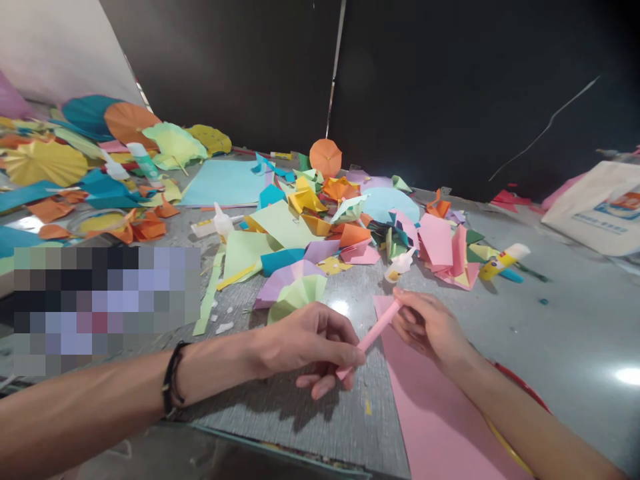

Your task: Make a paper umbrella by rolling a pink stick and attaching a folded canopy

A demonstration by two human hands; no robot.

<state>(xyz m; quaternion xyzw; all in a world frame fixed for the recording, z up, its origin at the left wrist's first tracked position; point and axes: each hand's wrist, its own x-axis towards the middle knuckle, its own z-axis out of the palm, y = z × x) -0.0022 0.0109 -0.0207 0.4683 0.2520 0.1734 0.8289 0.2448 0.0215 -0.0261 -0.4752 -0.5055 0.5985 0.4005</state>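
A thin roll of pink paper (378,327) is held slanting between both hands, above the front of the grey table. My left hand (313,347) pinches its lower end between thumb and fingers. At the upper end, the fingertips of my right hand (433,327) close on the tube. Beneath the right hand and forearm lies a flat sheet of pink paper (430,413). A small white glue bottle (400,265) rests just beyond the right hand. Green and purple pleated paper fans (299,295) lie behind the left hand.
Coloured paper scraps (295,223) heap across the middle of the table (565,333). A yellow glue stick (505,261) lies at right, near a white bag (595,208). Another glue bottle (220,221) and a blue sheet (220,181) are at left. A dark panel (450,87) stands behind.
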